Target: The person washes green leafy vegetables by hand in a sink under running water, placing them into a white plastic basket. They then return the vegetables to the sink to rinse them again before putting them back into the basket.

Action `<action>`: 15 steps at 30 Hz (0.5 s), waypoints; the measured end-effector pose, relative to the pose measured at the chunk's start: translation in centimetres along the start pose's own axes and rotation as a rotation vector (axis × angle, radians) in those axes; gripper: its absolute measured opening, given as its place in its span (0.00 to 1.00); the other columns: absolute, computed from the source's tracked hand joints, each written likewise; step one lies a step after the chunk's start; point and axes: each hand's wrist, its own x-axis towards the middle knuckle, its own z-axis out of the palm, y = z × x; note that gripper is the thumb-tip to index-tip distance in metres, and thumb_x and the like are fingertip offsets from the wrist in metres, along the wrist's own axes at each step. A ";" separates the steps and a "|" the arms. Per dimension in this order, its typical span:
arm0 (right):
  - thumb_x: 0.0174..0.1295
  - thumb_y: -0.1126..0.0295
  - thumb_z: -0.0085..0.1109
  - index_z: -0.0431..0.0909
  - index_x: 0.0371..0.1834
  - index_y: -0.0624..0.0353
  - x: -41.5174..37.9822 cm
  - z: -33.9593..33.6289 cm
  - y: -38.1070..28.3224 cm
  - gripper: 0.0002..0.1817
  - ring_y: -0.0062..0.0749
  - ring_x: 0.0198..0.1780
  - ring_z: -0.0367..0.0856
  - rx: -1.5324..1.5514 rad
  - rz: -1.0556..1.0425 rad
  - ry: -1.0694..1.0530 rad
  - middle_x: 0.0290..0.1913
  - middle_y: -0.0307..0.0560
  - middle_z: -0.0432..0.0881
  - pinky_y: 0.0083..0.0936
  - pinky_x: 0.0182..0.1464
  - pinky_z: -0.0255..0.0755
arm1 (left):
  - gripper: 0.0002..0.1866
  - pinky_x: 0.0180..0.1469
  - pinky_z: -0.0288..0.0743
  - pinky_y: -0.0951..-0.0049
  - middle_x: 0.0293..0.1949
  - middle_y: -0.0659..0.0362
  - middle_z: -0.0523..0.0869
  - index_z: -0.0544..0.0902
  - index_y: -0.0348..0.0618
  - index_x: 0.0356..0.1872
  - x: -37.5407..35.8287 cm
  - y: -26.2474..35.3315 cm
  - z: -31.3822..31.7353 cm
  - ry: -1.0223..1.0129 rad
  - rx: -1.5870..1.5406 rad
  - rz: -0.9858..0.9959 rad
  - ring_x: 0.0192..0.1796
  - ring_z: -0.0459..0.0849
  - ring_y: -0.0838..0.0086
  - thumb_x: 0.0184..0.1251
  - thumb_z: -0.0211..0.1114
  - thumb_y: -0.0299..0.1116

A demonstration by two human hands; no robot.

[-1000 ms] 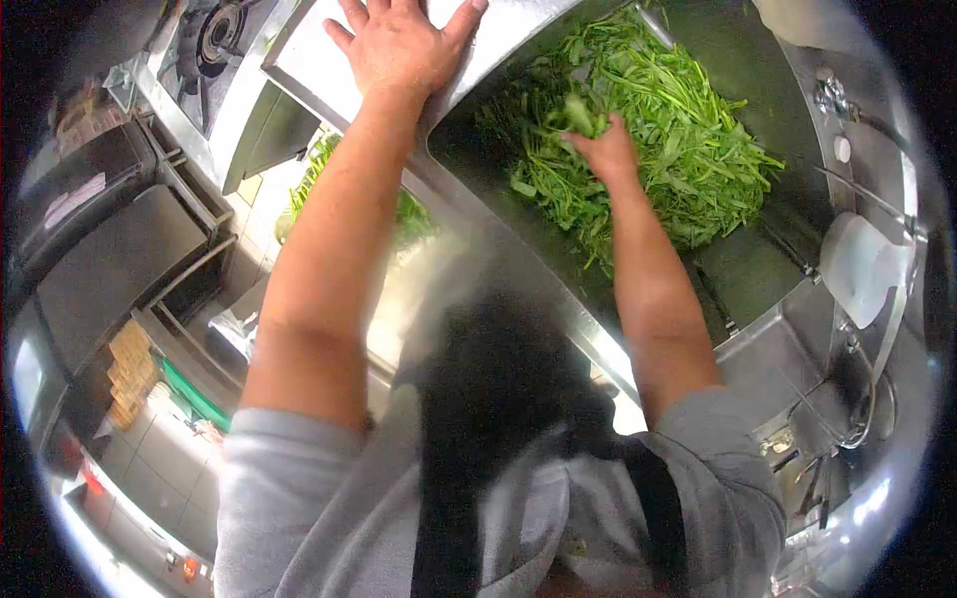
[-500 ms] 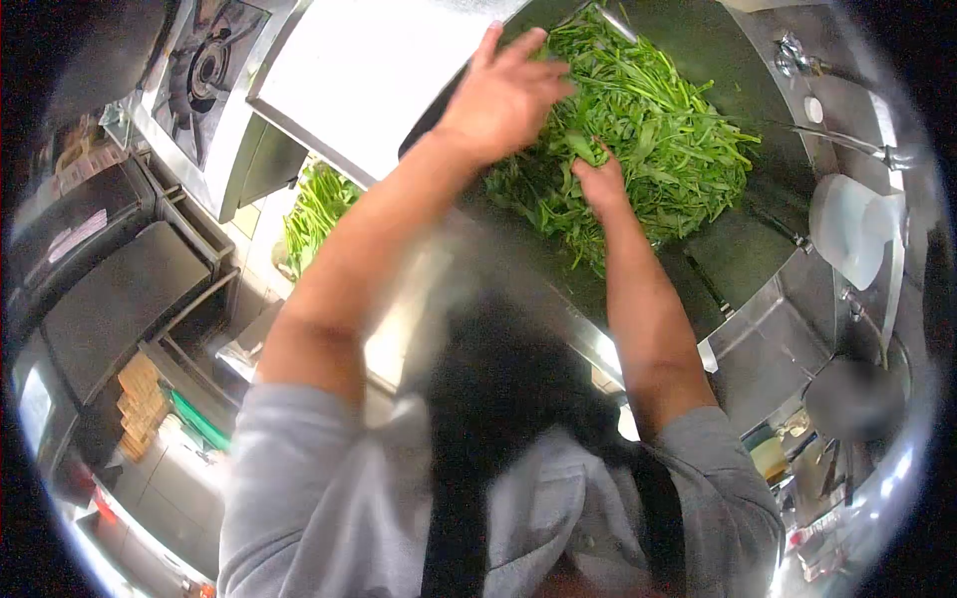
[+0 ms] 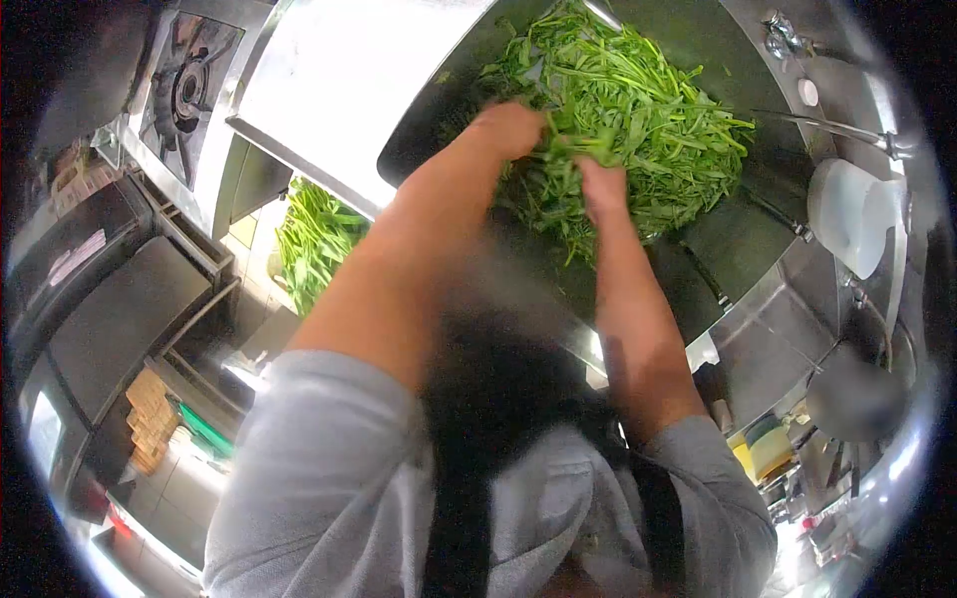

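A large heap of leafy green stems [image 3: 658, 110] lies in a dark metal sink [image 3: 713, 35]. My right hand [image 3: 601, 187] is closed around a bunch of these greens at the near side of the heap. Just left of it, my left hand [image 3: 510, 130] reaches down to the left part of the heap. That hand is blurred and its fingers are bent out of sight, so I cannot make out whether it grips any stems.
A bright metal counter [image 3: 349, 70] adjoins the sink on the left, with a gas burner [image 3: 189, 90] beyond it. More leafy greens [image 3: 311, 239] sit low beside the counter. A white plastic container [image 3: 847, 219] and a tap [image 3: 837, 122] are at the right.
My left hand, raised with fingers spread before, has come down onto the greens near my right hand. My right hand keeps its hold, nearly in place. The view has shifted slightly.
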 end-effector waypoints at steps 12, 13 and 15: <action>0.54 0.74 0.66 0.78 0.52 0.63 -0.7 -2.4 2.6 0.20 0.33 0.47 0.80 0.320 0.008 -0.049 0.48 0.43 0.83 0.31 0.52 0.72 | 0.32 0.77 0.41 0.46 0.76 0.52 0.57 0.66 0.49 0.72 -3.8 7.2 -3.1 0.219 0.353 0.140 0.78 0.51 0.54 0.64 0.56 0.34; 0.54 0.75 0.65 0.77 0.53 0.64 -1.1 -2.3 2.1 0.21 0.33 0.47 0.81 0.325 0.038 -0.018 0.48 0.43 0.83 0.31 0.52 0.73 | 0.34 0.77 0.40 0.45 0.77 0.53 0.55 0.63 0.53 0.73 -2.6 5.4 -1.0 0.199 0.314 0.255 0.79 0.48 0.53 0.63 0.56 0.35; 0.54 0.75 0.65 0.77 0.53 0.64 -1.6 -2.7 1.6 0.21 0.33 0.47 0.80 0.390 0.081 -0.001 0.48 0.43 0.83 0.31 0.52 0.73 | 0.37 0.77 0.37 0.41 0.79 0.58 0.47 0.55 0.64 0.77 -2.6 3.9 0.2 0.012 0.370 0.181 0.80 0.40 0.52 0.64 0.52 0.36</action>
